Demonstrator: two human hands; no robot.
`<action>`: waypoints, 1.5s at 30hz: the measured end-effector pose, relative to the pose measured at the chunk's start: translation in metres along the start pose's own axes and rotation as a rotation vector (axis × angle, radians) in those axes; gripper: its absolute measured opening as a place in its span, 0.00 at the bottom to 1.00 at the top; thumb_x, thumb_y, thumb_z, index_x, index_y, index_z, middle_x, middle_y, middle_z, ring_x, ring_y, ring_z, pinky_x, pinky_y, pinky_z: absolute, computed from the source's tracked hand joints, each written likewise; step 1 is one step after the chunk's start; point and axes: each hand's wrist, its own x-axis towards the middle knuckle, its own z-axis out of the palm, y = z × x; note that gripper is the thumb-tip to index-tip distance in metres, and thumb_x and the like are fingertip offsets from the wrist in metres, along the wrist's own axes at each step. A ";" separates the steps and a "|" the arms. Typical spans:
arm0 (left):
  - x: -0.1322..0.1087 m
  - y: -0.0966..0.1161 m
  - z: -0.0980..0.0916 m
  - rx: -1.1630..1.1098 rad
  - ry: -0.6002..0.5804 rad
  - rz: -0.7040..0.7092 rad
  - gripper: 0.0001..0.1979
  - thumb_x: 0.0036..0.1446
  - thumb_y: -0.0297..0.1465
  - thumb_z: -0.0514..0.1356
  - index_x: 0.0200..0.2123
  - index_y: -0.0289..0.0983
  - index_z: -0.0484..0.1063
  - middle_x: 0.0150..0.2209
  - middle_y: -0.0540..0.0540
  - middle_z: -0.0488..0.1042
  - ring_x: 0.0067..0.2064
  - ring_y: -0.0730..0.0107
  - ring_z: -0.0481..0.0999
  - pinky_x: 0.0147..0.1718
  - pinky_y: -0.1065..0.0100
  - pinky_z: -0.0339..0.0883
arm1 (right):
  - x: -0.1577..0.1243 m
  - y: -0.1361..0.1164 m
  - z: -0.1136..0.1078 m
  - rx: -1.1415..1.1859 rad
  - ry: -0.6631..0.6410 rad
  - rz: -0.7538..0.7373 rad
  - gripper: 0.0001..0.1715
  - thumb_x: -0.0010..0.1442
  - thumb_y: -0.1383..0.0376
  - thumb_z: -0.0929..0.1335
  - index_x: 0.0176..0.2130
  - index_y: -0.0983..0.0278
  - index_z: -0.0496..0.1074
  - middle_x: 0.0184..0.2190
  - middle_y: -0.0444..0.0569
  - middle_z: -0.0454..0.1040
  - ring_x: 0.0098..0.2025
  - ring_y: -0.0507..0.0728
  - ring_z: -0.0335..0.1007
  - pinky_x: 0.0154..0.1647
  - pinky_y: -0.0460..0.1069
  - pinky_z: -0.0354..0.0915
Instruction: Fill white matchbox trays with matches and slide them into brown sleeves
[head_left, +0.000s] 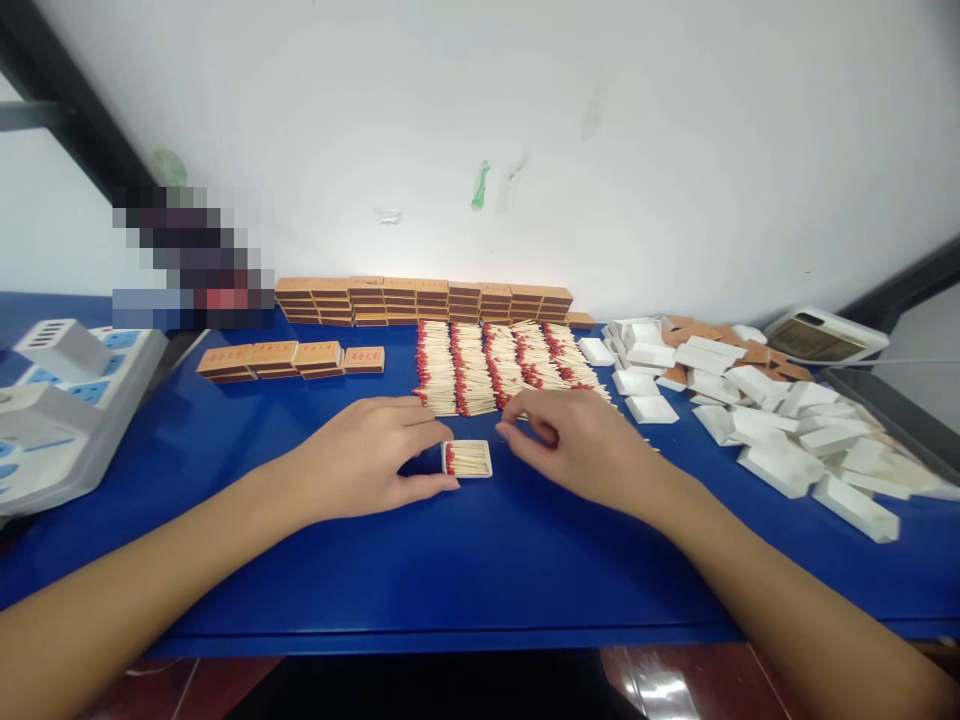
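A small white matchbox tray with a layer of red-headed matches lies on the blue table in front of me. My left hand grips its left end between thumb and forefinger. To the right of the tray, my right hand is curled with thumb and forefinger close together, at the near edge of the loose matches. Whatever its fingertips may hold is hidden. Behind both hands, loose matches lie in several side-by-side columns, red heads mostly to the left.
Closed orange matchboxes are stacked along the wall, with a shorter row at front left. White trays and orange sleeves are heaped on the right, beside a phone-like object. A power strip stands on the left.
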 end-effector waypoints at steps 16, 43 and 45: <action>-0.001 -0.002 -0.002 0.007 -0.024 -0.036 0.16 0.68 0.43 0.67 0.47 0.36 0.80 0.36 0.47 0.80 0.36 0.63 0.79 0.38 0.63 0.68 | 0.002 0.025 -0.006 -0.242 -0.140 0.162 0.08 0.72 0.64 0.68 0.40 0.62 0.77 0.31 0.48 0.80 0.31 0.56 0.71 0.31 0.49 0.54; 0.000 -0.002 -0.003 0.004 -0.036 -0.051 0.15 0.69 0.43 0.66 0.48 0.37 0.80 0.35 0.47 0.79 0.36 0.64 0.78 0.37 0.64 0.68 | 0.003 0.022 -0.014 -0.088 -0.139 0.196 0.06 0.70 0.66 0.67 0.39 0.62 0.74 0.23 0.41 0.70 0.24 0.53 0.62 0.30 0.48 0.52; 0.000 -0.002 -0.003 -0.001 -0.052 -0.064 0.15 0.69 0.43 0.66 0.48 0.37 0.80 0.34 0.48 0.79 0.35 0.65 0.77 0.35 0.64 0.66 | 0.002 0.019 -0.015 -0.030 -0.137 0.170 0.06 0.70 0.65 0.67 0.39 0.62 0.74 0.23 0.40 0.69 0.24 0.52 0.61 0.29 0.48 0.52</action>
